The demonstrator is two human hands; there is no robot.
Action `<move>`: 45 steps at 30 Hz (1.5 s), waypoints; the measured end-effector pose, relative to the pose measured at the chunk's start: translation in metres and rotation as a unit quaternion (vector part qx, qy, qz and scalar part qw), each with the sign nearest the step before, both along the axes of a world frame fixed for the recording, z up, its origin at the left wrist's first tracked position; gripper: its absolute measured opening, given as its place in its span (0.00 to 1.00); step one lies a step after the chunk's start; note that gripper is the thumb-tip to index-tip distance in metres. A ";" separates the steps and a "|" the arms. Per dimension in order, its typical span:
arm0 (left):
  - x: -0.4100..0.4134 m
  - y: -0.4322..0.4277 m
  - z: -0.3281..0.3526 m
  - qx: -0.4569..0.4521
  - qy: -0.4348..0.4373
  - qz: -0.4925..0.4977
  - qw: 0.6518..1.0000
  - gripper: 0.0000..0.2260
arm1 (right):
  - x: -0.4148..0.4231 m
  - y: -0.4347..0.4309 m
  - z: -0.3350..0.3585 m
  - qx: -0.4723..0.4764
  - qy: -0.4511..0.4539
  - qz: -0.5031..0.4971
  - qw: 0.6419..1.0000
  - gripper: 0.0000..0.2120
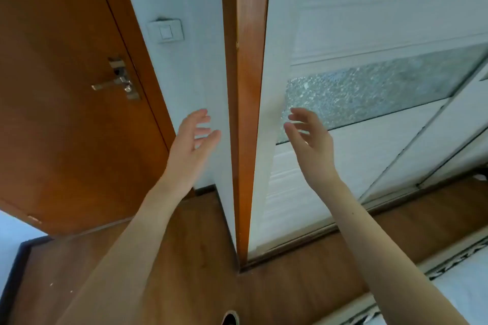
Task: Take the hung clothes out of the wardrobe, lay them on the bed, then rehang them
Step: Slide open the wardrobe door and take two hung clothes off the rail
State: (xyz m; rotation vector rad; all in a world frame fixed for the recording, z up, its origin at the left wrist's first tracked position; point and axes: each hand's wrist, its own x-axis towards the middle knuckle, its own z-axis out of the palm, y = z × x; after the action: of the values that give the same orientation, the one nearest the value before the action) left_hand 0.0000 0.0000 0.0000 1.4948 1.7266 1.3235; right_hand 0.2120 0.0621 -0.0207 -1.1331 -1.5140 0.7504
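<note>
1. Both hands are up at the wardrobe's sliding door, which is shut along its wooden edge post.
2. Left hand hangs just left of that post, grip open, fingers spread, holding nothing.
3. Right hand sits just right of the post, over the frosted glass band, grip open and empty too.
4. The hung clothes are out of sight, presumably behind that door.
5. My read: the panel is stiff and smooth, so push flat near the post edge; the garments should be soft and light, best lifted by their hangers.
6. The bed waits low and right of the post.
</note>
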 end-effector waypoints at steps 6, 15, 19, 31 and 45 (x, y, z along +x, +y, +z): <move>0.022 0.056 0.031 0.065 0.055 -0.024 0.996 0.36 | -0.037 0.025 0.011 0.088 -0.020 -0.037 0.995 0.29; 0.012 0.073 0.018 0.169 0.044 -0.013 0.985 0.32 | -0.045 0.037 0.002 0.098 0.061 -0.047 0.992 0.27; 0.009 0.076 0.015 0.182 0.039 -0.017 0.982 0.32 | -0.046 0.038 -0.003 0.138 0.016 -0.069 0.988 0.28; 0.006 0.079 0.011 0.215 0.019 -0.022 0.976 0.31 | -0.034 0.050 -0.007 0.171 -0.037 -0.136 0.975 0.29; 0.022 0.079 0.002 0.208 0.016 0.022 0.978 0.31 | 0.042 0.092 -0.007 0.153 -0.011 -0.157 0.976 0.28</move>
State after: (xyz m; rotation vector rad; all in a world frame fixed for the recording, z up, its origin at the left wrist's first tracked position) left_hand 0.0223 0.0788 0.0022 1.7124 1.5734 1.7749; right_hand 0.2536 0.1540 -0.0272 -1.1103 -1.3698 0.2782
